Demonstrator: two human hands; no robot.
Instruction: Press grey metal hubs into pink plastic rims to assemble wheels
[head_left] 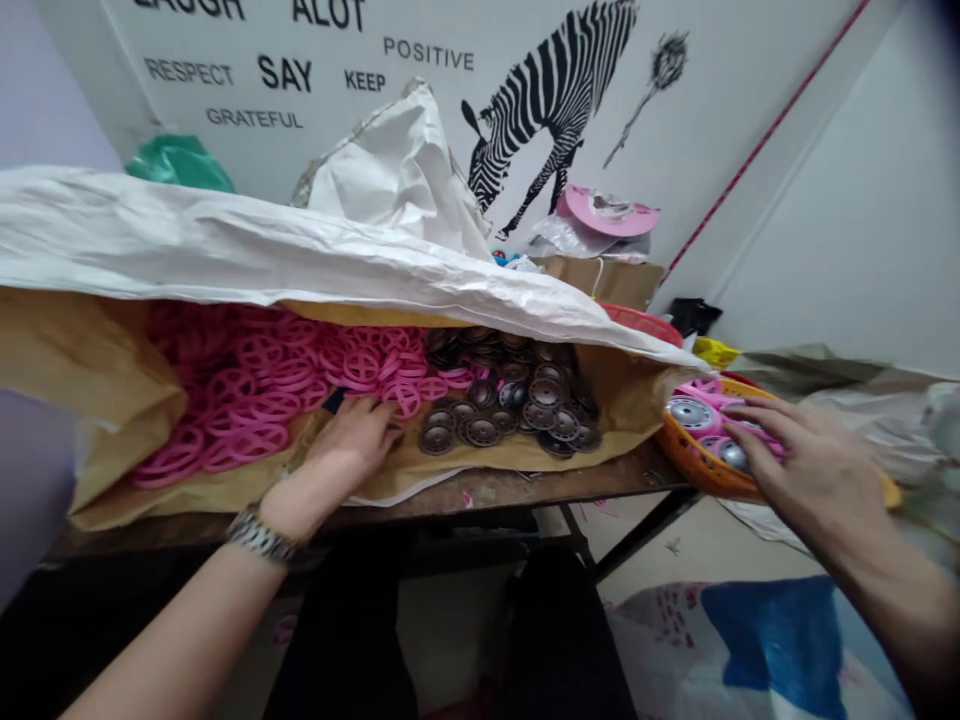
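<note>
My left hand, with a metal watch on its wrist, rests at the front of a paper-lined white sack. Its fingers curl down beside the pink spoked plastic rings; what they hold, if anything, is hidden. To the right of that hand lie grey round wheel-like discs, heaped on the brown paper lining. My right hand is over an orange basket at the right, fingers apart and somewhat blurred. Inside the basket are pink rings with grey discs, close to its fingertips.
The sack lies along a worn brown table edge. Behind it are a cardboard box, a pink spool and a red basket. A white and blue bag lies on the floor at the right.
</note>
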